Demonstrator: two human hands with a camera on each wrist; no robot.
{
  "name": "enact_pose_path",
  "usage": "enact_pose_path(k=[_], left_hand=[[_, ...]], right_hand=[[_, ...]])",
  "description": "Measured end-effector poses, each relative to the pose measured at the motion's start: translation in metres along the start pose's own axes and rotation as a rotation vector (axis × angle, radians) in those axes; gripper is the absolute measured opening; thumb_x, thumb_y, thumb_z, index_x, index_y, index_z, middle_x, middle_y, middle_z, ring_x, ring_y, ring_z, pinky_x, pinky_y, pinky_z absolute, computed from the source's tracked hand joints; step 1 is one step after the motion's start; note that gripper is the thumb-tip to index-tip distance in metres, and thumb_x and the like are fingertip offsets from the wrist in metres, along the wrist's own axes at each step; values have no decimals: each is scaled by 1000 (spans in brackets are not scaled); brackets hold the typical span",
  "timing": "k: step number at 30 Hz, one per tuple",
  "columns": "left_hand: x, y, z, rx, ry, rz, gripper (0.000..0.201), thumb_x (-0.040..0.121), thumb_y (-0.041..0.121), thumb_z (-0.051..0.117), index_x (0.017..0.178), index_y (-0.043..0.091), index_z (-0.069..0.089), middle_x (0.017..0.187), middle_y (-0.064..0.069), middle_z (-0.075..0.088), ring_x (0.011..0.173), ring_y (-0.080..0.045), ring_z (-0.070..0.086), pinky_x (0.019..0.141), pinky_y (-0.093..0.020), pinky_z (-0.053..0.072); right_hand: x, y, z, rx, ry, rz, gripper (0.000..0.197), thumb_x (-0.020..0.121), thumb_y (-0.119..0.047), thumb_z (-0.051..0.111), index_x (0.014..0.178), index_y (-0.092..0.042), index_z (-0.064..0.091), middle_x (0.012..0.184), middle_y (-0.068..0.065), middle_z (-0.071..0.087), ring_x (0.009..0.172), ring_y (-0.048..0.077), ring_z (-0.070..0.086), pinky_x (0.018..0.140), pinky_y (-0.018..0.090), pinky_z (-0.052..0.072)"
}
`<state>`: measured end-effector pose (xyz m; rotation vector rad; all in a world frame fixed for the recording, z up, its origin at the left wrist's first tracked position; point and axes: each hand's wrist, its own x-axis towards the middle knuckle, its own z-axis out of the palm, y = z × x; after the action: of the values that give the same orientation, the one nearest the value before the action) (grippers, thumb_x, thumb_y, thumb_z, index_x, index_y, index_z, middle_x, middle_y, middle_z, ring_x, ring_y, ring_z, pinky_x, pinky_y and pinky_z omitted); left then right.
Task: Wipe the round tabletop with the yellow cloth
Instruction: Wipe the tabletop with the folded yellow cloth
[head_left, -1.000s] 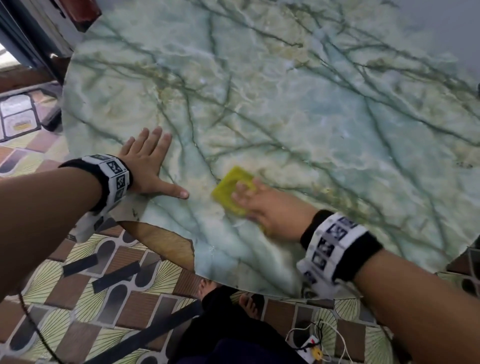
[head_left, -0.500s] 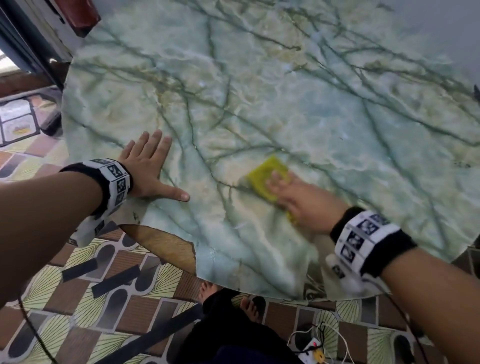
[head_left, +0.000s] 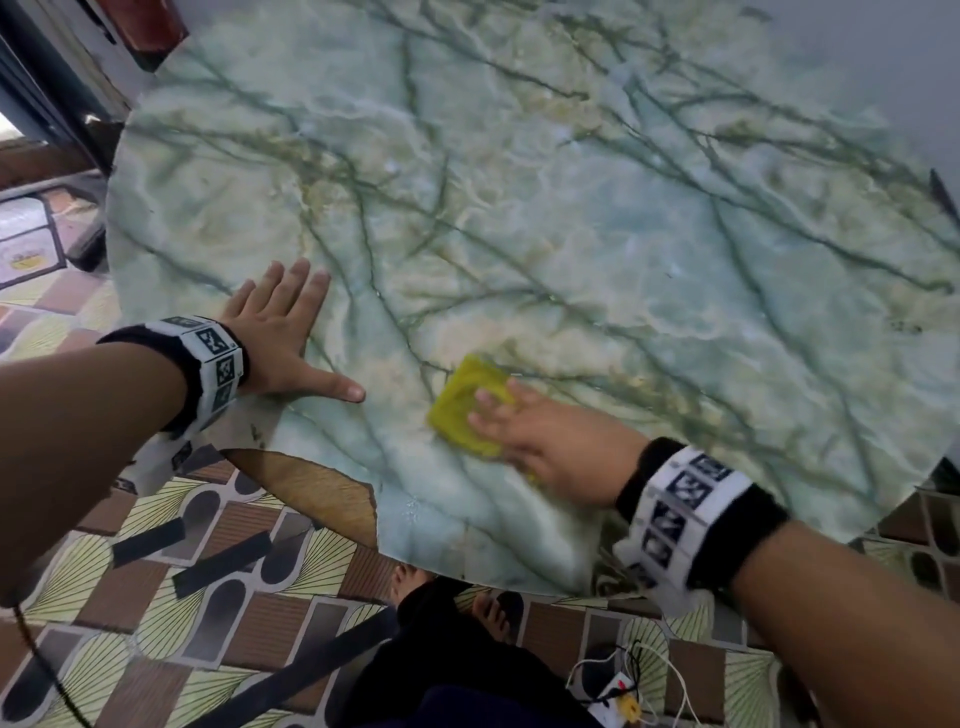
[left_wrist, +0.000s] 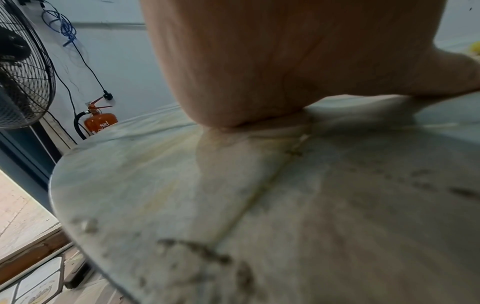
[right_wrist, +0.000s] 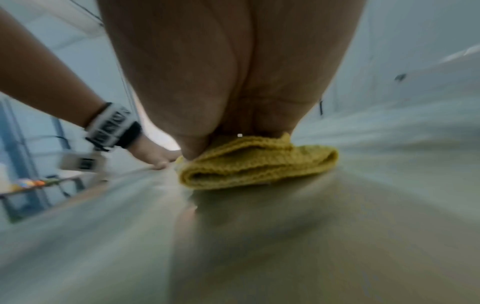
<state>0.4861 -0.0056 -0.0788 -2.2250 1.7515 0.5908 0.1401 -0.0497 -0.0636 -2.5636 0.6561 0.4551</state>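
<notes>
The round tabletop (head_left: 571, 234) is pale green marble with dark veins. A folded yellow cloth (head_left: 462, 405) lies on it near the front edge. My right hand (head_left: 524, 426) presses flat on the cloth with straight fingers, covering its near half. In the right wrist view the cloth (right_wrist: 254, 162) shows as a folded stack under my palm. My left hand (head_left: 280, 332) rests flat on the tabletop to the left of the cloth, fingers spread and thumb pointing right. In the left wrist view the palm (left_wrist: 259, 61) bears on the tabletop (left_wrist: 233, 195).
A patch of bare wood (head_left: 311, 488) shows at the table's front-left edge where the marble sheet ends. Below lie patterned floor tiles (head_left: 156, 597), my feet and some cables (head_left: 623, 686). An orange fire extinguisher (left_wrist: 100, 121) and a fan (left_wrist: 23, 72) stand beyond the table's left.
My right hand slid the cloth to the right and then back left toward my left thumb. The left hand has stayed planted in place.
</notes>
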Motion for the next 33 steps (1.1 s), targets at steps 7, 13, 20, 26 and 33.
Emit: enact_pose_path(k=[7, 13, 20, 26, 33], left_hand=[[1, -1, 0, 1, -1, 4, 165, 32, 116, 32, 160, 30, -24, 169, 4, -30, 156, -21, -25, 128, -46, -10], [1, -2, 3, -15, 14, 9, 164, 33, 116, 34, 161, 30, -22, 169, 4, -28, 157, -21, -24, 128, -46, -10], [5, -2, -1, 13, -24, -5, 165, 32, 116, 33, 161, 29, -24, 168, 3, -31, 157, -23, -25, 128, -47, -9], [5, -4, 4, 7, -5, 5, 166, 31, 116, 32, 161, 29, -24, 169, 3, -31, 156, -22, -25, 128, -47, -9], [5, -3, 4, 19, -16, 20, 165, 34, 116, 32, 160, 27, -27, 167, 2, -34, 155, -23, -29, 127, -49, -11]], right_hand=[[47, 46, -64, -121, 93, 448, 53, 104, -23, 27, 154, -14, 9, 161, 14, 1, 147, 36, 12, 117, 40, 16], [26, -60, 5, -98, 16, -78, 54, 103, -24, 35, 153, -25, 15, 161, -4, 1, 148, 29, -4, 120, 39, 10], [35, 44, -48, -43, 46, 340, 53, 104, -24, 31, 153, -23, 12, 161, 6, 0, 147, 38, 7, 119, 39, 13], [64, -40, -29, -160, 80, 64, 55, 102, -19, 33, 153, -17, 12, 162, 7, 1, 148, 32, 3, 117, 37, -1], [94, -14, -47, -27, 66, 197, 54, 104, -29, 29, 154, -23, 11, 162, 3, -1, 148, 36, 2, 120, 40, 11]])
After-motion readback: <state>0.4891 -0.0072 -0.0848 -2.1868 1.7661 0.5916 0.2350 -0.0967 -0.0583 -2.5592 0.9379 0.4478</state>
